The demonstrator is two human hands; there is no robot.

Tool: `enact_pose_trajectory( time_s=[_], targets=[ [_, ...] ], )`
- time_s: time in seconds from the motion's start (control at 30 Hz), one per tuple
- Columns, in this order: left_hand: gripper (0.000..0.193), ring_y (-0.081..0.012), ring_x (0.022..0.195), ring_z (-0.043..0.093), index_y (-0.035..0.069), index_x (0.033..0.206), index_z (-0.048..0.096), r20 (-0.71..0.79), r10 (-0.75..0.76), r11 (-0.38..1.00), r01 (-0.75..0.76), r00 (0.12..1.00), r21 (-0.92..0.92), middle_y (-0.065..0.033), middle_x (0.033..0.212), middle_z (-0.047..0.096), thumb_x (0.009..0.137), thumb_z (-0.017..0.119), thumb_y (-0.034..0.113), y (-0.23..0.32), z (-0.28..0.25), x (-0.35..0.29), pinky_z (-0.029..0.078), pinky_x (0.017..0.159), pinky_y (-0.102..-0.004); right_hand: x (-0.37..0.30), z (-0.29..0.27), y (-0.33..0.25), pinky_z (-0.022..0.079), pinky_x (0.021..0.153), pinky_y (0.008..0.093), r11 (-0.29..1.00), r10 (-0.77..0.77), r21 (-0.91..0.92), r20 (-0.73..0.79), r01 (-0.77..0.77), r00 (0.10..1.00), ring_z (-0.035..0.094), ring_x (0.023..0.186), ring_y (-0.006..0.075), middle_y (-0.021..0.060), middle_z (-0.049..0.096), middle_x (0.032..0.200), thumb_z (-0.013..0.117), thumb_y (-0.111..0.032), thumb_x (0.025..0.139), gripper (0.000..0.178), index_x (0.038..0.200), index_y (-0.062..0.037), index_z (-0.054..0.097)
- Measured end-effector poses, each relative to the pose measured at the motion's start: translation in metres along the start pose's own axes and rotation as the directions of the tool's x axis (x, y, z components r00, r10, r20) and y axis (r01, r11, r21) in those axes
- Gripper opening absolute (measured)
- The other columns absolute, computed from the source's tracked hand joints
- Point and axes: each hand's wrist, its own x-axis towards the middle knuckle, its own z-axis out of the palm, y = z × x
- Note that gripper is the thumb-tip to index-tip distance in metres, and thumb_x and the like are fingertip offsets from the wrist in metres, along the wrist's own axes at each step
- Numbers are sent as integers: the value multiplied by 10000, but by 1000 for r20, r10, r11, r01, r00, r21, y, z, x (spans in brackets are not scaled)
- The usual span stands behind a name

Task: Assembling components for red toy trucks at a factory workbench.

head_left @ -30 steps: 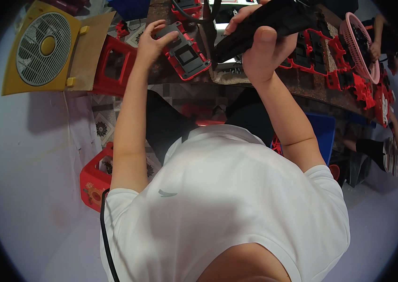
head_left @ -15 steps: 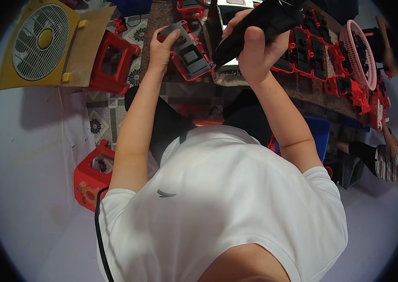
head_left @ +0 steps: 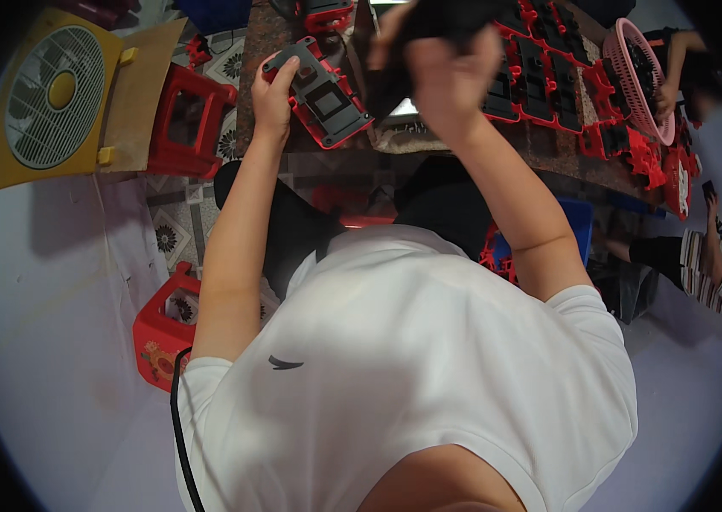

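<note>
My left hand [head_left: 272, 96] grips a rectangular plastic housing [head_left: 324, 96], black on top with a red rim, tilted near the table's front edge. Its thumb lies over the upper face, and the fingers wrap round the left side. My right hand [head_left: 455, 81], smeared by motion, is closed around a black power screwdriver [head_left: 442, 26]. The tool's tapered tip points down and left, close to the housing's lower right corner; whether it touches cannot be made out. Behind the tool, a bright white surface [head_left: 404, 111] partly shows.
Several similar red and black housings [head_left: 544, 85] stand in rows on the brown table [head_left: 549, 158] at right. Beyond are loose red parts [head_left: 647, 158] and a pink basket [head_left: 634, 81], with another person's hand at it. A yellow fan [head_left: 58, 94] and red stools [head_left: 165, 324] stand left.
The screwdriver and my right hand have shifted slightly up and left, now blurred. The housing stays in my left hand. At right, a co-worker's hand has come to the pink basket.
</note>
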Motion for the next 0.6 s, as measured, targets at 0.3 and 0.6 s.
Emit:
enact_pose_trajectory(
  time_s=[0.3,0.6],
  targets=[
    [334,-119,913,593,0,1107,583,-32,19,997,-17,999,70,-45,999,638,847,697,176,-2,2,1,452,850,-255,-17,-69,-2,520,581,295,927,-168,-330,62,179,984,610,641,185,157,614,823,602,-287,904,434,1152,22,425],
    [314,-115,903,593,9,1095,588,-46,32,999,-31,998,21,-37,990,637,850,695,174,-4,4,-2,455,843,-252,-27,-64,4,527,556,286,931,-203,-311,-5,191,979,617,620,186,160,615,805,616,-367,901,497,1121,40,434]
  ],
)
